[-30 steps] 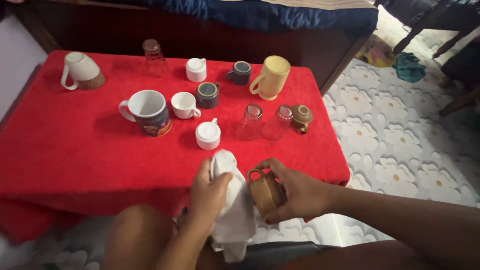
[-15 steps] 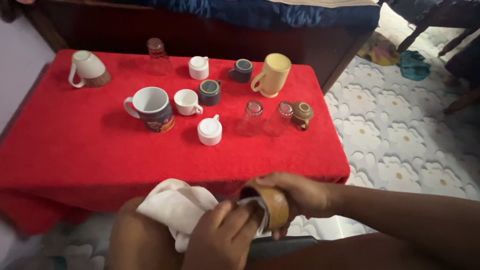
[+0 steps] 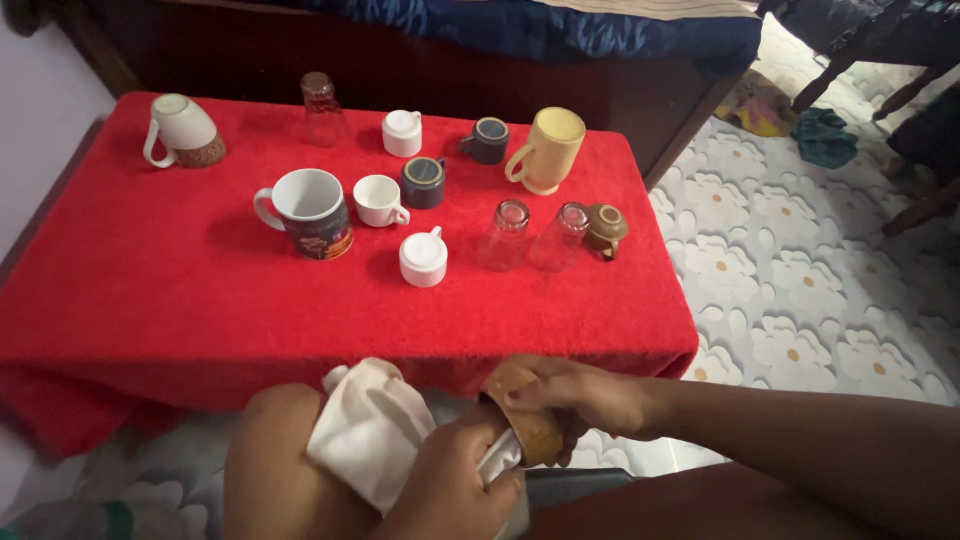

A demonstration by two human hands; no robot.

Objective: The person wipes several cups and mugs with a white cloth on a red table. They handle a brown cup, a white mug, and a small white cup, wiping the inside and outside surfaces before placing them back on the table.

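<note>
Right hand [image 3: 580, 395] wrapped tight round a little brown cup [image 3: 525, 420] just off the table's near edge [image 3: 400, 345], left hand [image 3: 455, 480] gripping a white cloth [image 3: 370, 430] bunched against it

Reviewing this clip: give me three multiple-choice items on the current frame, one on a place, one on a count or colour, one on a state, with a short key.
1. Where is the yellow mug?
A. at the table's far right
B. in the person's lap
C. on the floor

2. How many clear glasses stand on the red tablecloth?
A. one
B. three
C. five

3. What does the right hand hold?
A. nothing
B. a glass
C. a small brown cup

Key: 1 A, it stands near the far right edge. 2 B, one glass at the back, two near the right. 3 C, its fingers wrap the cup while the left hand presses a white cloth to it.
</note>
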